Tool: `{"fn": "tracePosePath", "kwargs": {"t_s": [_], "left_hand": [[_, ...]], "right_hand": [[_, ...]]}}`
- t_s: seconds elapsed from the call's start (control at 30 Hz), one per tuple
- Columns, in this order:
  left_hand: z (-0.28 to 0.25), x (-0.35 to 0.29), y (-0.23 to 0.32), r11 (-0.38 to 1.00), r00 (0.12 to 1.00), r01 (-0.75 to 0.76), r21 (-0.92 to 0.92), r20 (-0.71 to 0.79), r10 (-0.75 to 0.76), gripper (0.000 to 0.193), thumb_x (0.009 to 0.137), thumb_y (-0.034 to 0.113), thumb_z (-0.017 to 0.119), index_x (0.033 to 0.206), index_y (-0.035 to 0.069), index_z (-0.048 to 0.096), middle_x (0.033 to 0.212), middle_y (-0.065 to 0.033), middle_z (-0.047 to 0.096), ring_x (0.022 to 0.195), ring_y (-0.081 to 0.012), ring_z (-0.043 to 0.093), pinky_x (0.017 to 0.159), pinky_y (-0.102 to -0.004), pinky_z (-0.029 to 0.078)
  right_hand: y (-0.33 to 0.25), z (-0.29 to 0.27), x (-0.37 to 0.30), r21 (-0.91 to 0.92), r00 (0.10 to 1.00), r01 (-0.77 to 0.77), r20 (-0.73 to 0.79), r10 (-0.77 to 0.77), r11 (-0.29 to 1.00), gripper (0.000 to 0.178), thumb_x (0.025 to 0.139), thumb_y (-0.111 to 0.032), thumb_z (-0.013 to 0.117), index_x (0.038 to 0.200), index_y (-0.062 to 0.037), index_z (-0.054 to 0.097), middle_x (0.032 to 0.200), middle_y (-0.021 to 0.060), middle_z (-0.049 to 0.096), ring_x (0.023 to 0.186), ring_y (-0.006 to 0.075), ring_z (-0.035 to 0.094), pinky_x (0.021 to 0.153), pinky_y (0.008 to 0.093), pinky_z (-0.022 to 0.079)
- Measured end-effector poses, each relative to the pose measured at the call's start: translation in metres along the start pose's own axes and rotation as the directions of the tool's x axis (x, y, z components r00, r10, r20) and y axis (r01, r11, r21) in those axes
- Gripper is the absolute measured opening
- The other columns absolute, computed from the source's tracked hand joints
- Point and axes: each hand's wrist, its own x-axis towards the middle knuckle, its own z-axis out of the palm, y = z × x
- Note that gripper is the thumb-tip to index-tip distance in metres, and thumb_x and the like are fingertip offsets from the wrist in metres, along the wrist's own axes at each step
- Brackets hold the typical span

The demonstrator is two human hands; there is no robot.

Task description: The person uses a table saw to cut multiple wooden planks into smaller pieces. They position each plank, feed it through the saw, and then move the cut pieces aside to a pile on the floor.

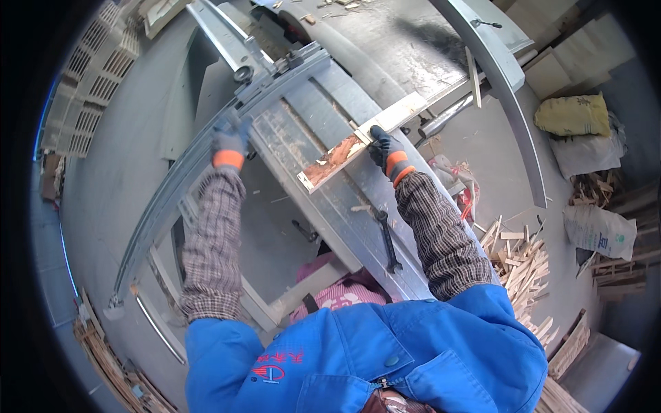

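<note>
My right hand [388, 153], in a dark glove with an orange cuff, grips the near edge of a wooden board [334, 160]. The board lies slantwise across the grey metal machine table [272, 131]. Its left part has a rough reddish-brown patch; a paler wood strip [399, 112] continues to the right. Smeared by motion, my left hand [231, 141] is beside the table's left edge, near the long curved metal rail [158, 199]; its fingers cannot be made out. A dark wrench [387, 241] lies on the table nearer to me, below my right hand.
Metal arms [224, 41] stand at the table's far end. A long metal beam [506, 89] arches over the right side. Wood offcuts [520, 265] are heaped on the floor at right, near filled sacks [573, 115]. Slatted crates [89, 82] stand far left.
</note>
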Motion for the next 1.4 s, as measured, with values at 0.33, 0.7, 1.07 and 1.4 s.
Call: {"fn": "tracePosePath", "kwargs": {"t_s": [0.33,0.7,1.07,1.4], "left_hand": [[0.05,0.196,0.057,0.997,0.977,-0.063,0.04,0.207,0.053,0.05,0.083,0.041,0.068,0.124,0.013,0.061,0.122,-0.0223,0.059,0.109,-0.033,0.06,0.094,-0.0412,0.048],[0.023,0.175,0.034,0.931,0.976,-0.216,-0.294,-0.064,0.206,0.044,0.084,0.033,0.07,0.116,0.003,0.064,0.106,-0.0133,0.07,0.096,-0.0253,0.066,0.086,-0.0337,0.05],[0.05,-0.069,-0.045,0.161,0.67,0.64,-0.751,0.444,-0.595,0.023,0.086,0.028,0.071,0.099,0.011,0.062,0.072,0.0016,0.06,0.063,-0.0083,0.058,0.052,-0.0222,0.047],[0.079,-0.003,-0.058,0.147,0.663,0.629,-0.764,0.427,-0.615,0.025,0.082,0.017,0.076,0.093,0.009,0.055,0.075,-0.0045,0.065,0.059,-0.0146,0.063,0.052,-0.0257,0.052]], "right_hand": [[-0.058,0.016,0.059,-0.005,0.981,0.05,-0.189,-0.05,0.999,0.032,0.082,-0.041,0.072,0.074,-0.0129,0.061,0.051,0.0002,0.053,0.038,0.0144,0.047,0.037,0.0274,0.033],[-0.053,0.09,0.083,0.088,0.996,-0.015,-0.09,0.023,0.996,0.028,0.086,-0.038,0.069,0.084,-0.0104,0.063,0.064,0.0049,0.061,0.053,0.0171,0.059,0.048,0.0276,0.048],[-0.008,0.157,0.109,0.069,0.995,-0.03,0.097,0.023,0.997,0.043,0.081,-0.035,0.075,0.107,-0.0036,0.06,0.08,0.0096,0.065,0.066,0.0212,0.065,0.06,0.0314,0.054],[-0.013,0.197,0.145,-0.028,0.999,-0.001,0.052,0.003,1.0,0.043,0.082,-0.037,0.075,0.108,-0.0057,0.062,0.085,0.012,0.069,0.065,0.025,0.067,0.059,0.0371,0.056]]}}
